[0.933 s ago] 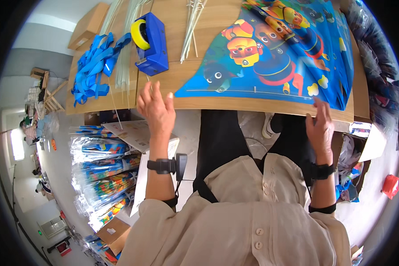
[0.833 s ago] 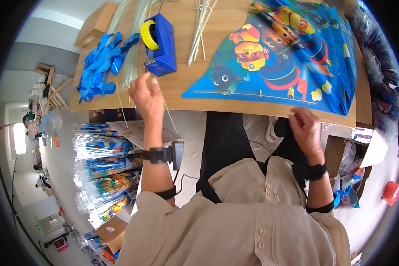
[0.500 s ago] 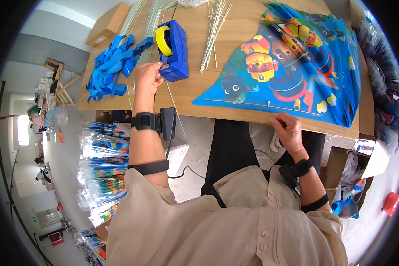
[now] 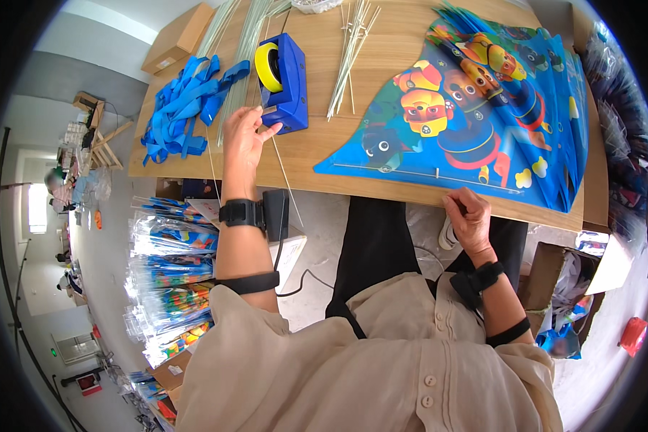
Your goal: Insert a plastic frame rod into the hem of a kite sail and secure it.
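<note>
Left hand (image 4: 245, 138) at the front of the blue tape dispenser (image 4: 293, 86) on the table (image 4: 320, 72) — grip with thumb and forefinger apart. Right hand (image 4: 469, 216) curled at the table's near edge, by the printed blue sheet (image 4: 468, 119); whether its fingertips meet cannot be told. The yellow roll (image 4: 263, 69) probably feeds out limp and clinging, best taken by its free end; the dispenser — likely rigid, weightier — by its sides.

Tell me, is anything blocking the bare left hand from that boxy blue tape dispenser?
Nothing visible is: the bare left hand is at the near end of the boxy blue tape dispenser.
</note>
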### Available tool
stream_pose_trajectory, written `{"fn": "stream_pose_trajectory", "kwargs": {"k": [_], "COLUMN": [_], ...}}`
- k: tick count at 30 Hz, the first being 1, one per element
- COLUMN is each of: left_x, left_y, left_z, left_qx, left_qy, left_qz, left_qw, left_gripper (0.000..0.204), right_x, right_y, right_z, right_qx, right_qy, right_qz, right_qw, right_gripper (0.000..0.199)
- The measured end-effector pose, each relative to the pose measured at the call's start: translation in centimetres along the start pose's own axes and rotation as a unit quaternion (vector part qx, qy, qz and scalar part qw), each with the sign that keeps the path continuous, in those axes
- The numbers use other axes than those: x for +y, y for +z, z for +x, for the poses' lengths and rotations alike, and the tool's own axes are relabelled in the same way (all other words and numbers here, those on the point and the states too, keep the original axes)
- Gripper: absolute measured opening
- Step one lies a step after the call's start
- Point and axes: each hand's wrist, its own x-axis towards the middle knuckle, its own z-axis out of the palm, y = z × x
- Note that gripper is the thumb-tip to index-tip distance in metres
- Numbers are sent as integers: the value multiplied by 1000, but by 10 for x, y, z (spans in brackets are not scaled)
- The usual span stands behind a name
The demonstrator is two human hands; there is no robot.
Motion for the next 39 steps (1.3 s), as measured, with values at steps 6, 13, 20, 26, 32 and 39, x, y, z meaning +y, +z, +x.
{"fn": "stream_pose_trajectory", "kwargs": {"k": [6,13,20,26,32,39], "left_x": [-13,-23,-20,-34,-35,14], "left_y": [-4,-2,13,9,13,21], "left_z": [-10,-10,-15,-11,-20,5], "left_qx": [-16,24,146,105,292,191], "left_qy": [33,40,-160,-274,-37,9], "left_qz": [-64,-76,-148,-162,-22,215], "left_qw": [997,996,965,942,955,958], "left_gripper": [14,10,9,7,19,49], "right_x": [2,0,-3,-3,-2,-5], "right_y": [1,1,2,4,3,2], "right_z": [-1,-2,-1,-1,-2,-2], "right_qx": [9,15,18,26,30,27], "right_qy": [-4,-10,-20,-24,-37,-19], "right_qz": [0,-21,-36,-40,-34,-46], "right_qw": [1000,1000,999,999,998,998], "right_gripper": [8,7,7,6,6,5]}}
